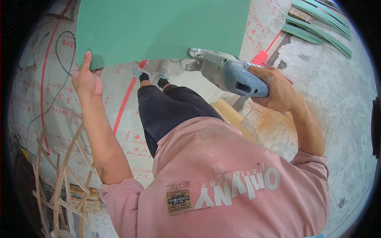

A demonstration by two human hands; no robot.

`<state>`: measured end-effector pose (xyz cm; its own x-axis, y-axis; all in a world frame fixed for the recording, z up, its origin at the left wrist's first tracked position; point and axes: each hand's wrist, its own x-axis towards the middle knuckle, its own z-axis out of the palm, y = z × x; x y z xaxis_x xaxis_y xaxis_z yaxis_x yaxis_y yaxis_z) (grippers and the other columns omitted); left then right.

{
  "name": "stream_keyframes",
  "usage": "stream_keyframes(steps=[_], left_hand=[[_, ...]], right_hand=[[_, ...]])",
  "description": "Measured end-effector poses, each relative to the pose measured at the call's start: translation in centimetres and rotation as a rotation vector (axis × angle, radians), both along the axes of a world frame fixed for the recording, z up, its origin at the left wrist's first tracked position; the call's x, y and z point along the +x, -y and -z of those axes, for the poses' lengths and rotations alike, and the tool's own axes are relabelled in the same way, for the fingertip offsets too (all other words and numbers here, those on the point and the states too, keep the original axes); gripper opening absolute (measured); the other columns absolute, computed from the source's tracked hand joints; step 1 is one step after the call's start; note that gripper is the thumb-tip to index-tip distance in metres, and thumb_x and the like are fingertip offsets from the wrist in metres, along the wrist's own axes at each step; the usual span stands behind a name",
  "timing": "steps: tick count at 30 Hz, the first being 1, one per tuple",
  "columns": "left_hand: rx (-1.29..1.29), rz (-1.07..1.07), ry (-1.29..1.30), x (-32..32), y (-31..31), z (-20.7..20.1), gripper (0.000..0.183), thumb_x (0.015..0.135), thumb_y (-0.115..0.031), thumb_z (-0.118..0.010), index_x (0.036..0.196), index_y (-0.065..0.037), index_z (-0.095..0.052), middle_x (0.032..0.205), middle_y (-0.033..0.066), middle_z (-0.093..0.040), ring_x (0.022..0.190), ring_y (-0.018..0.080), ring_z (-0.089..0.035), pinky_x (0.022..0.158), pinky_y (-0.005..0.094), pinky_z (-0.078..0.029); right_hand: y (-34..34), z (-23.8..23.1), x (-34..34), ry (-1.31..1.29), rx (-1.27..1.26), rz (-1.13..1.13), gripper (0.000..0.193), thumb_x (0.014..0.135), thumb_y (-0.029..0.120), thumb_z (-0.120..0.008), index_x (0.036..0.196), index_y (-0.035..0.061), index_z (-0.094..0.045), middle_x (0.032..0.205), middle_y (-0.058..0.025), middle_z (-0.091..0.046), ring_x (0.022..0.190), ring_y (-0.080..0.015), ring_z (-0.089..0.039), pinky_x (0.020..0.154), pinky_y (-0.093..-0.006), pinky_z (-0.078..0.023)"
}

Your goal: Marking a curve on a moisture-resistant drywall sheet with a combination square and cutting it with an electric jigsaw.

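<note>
Both hands clamped: left hand (85, 81) on flat green board (158, 27) edge, right hand (278, 89) on grey power tool (230, 73).

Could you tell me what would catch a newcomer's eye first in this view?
The big green board fills the top centre, its lower left edge gripped by the left hand. At its lower right edge the right hand holds a grey power saw against it. Cut green strips lie on the floor at upper right.

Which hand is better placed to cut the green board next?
Right. The right hand grips the saw, whose nose meets the board edge. The left hand only steadies the board's corner.
</note>
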<state>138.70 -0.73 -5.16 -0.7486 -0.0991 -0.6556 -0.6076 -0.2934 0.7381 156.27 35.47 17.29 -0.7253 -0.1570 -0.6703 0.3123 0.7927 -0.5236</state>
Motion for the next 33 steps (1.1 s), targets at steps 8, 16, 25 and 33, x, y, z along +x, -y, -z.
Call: stream_keyframes(steps=[8, 16, 25, 33], left_hand=[[0.012, 0.000, -0.007, 0.3, -0.7, -0.9, 0.050, 0.088, -0.009, -0.073, 0.128, 0.006, -0.047, 0.123, 0.0166, -0.058, 0.111, 0.0281, -0.059, 0.098, 0.0492, -0.049], [-0.058, 0.054, -0.012, 0.4, -0.7, -1.6, 0.045, 0.089, -0.015, -0.074, 0.122, 0.008, -0.054, 0.116, 0.0158, -0.062, 0.108, 0.0269, -0.060, 0.098, 0.0483, -0.049], [-0.412, 0.343, -0.102, -0.3, -0.2, -2.7, 0.050, 0.089, -0.027, -0.075, 0.119, 0.009, -0.059, 0.112, 0.0141, -0.065, 0.101, 0.0193, -0.061, 0.095, 0.0308, -0.045], [-0.303, 0.356, -0.117, -0.4, 0.8, -1.1, 0.058, 0.088, -0.031, -0.075, 0.123, 0.010, -0.055, 0.116, 0.0156, -0.063, 0.103, 0.0219, -0.061, 0.097, 0.0361, -0.048]], right_hand=[[0.2, -0.3, -0.1, 0.028, 0.020, 0.010, 0.037, 0.066, 0.003, -0.069, 0.102, -0.0004, -0.060, 0.085, -0.0222, -0.062, 0.080, -0.0417, -0.061, 0.071, -0.0420, -0.049], [0.2, -0.5, -0.1, 0.010, 0.004, 0.001, 0.040, 0.066, 0.004, -0.070, 0.104, -0.0004, -0.059, 0.085, -0.0235, -0.062, 0.082, -0.0447, -0.059, 0.072, -0.0445, -0.049], [0.5, -0.4, 0.4, -0.035, 0.018, 0.012, 0.035, 0.066, 0.005, -0.069, 0.099, 0.0000, -0.058, 0.083, -0.0234, -0.060, 0.080, -0.0450, -0.058, 0.071, -0.0459, -0.048], [0.5, -0.6, 0.3, -0.027, 0.024, 0.004, 0.035, 0.066, 0.004, -0.068, 0.099, -0.0011, -0.059, 0.085, -0.0239, -0.061, 0.080, -0.0447, -0.059, 0.071, -0.0451, -0.048]])
